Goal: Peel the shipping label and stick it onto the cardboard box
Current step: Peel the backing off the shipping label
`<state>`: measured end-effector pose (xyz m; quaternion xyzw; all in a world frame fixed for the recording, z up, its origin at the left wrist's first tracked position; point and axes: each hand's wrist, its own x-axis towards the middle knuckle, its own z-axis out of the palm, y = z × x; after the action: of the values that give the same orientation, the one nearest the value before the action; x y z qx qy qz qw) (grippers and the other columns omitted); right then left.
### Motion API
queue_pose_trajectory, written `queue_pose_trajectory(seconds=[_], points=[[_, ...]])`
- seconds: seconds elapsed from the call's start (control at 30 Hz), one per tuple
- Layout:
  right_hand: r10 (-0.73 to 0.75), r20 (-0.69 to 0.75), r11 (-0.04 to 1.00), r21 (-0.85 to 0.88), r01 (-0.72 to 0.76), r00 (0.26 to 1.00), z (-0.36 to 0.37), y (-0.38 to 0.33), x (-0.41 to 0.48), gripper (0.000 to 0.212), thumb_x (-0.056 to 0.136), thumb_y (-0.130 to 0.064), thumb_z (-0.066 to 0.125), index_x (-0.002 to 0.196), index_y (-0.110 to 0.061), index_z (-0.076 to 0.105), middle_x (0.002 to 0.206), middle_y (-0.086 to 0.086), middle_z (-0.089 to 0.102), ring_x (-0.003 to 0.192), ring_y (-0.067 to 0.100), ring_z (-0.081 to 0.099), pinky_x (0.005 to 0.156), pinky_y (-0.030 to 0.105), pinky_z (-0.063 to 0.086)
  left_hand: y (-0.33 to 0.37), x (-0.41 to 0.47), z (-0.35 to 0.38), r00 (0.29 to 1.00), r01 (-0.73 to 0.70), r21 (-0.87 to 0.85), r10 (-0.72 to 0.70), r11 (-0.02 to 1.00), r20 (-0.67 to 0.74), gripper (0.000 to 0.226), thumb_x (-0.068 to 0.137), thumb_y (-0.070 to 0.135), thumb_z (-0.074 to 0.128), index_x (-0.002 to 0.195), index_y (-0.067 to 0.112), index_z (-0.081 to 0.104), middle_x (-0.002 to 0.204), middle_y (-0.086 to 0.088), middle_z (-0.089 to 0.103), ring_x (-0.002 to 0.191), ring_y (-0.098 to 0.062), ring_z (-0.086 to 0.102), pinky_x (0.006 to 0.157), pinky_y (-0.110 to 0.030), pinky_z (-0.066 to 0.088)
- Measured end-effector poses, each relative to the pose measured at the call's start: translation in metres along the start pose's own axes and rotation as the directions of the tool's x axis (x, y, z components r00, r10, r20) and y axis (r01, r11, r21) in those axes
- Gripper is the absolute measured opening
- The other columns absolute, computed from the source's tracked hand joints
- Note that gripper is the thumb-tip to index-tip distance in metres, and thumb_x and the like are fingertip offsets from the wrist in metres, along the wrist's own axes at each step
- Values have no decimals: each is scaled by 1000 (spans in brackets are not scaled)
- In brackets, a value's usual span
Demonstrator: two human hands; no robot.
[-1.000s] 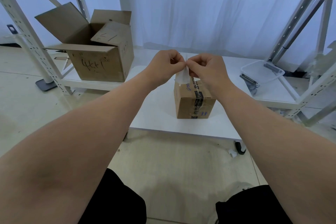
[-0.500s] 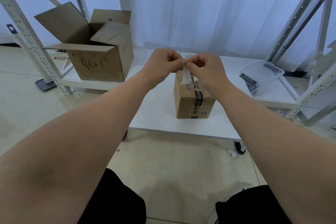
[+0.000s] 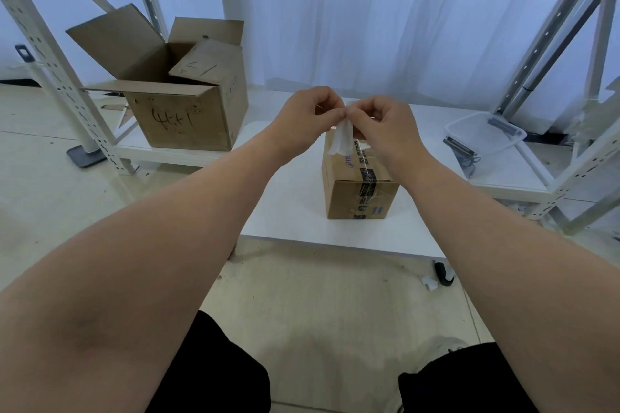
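- The left hand (image 3: pixel 307 121) and right hand (image 3: pixel 385 126) met above the box (image 3: pixel 355 183), both pinching the top edge of the white label (image 3: pixel 341 139).
- The label hung down from the fingertips, its lower end just over the box top; whether it touched could not be told.
- Peeling looked under way: the backing seemed not fully off.
- The box sat taped shut on the white shelf (image 3: pixel 285 211), with no label stuck on yet.
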<state>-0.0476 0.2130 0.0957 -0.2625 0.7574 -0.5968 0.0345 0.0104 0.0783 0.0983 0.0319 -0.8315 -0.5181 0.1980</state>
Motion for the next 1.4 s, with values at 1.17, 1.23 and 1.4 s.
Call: queue_pose_trajectory(seconds=[1.17, 1.23, 1.4], points=[[9, -34, 997, 83, -6, 999, 2, 1, 2, 7, 88, -12, 61, 82, -14, 63, 78, 7, 68, 77, 20, 65, 82, 45, 58, -3, 3, -4, 984, 155, -73, -161, 985, -73, 14, 86, 13, 67, 75, 7, 60, 77, -10, 66, 70, -20, 66, 68, -27, 59], [10, -36, 996, 88, -6, 999, 2, 1, 2, 8, 88, -13, 61, 81, -16, 62, 79, 6, 68, 80, 20, 66, 82, 44, 58, -4, 4, -4, 983, 160, -62, -165, 985, -83, 16, 86, 15, 68, 80, 2, 59, 79, -12, 66, 72, -22, 67, 70, -30, 60], [24, -48, 994, 107, -18, 999, 1, 1, 2, 11, 88, -10, 60, 80, -16, 61, 82, 8, 67, 80, 18, 64, 78, 38, 58, -6, 4, -7, 979, 166, -18, -167, 986, -120, 21, 86, 17, 68, 74, 8, 53, 77, -9, 65, 70, -20, 64, 67, -28, 58]])
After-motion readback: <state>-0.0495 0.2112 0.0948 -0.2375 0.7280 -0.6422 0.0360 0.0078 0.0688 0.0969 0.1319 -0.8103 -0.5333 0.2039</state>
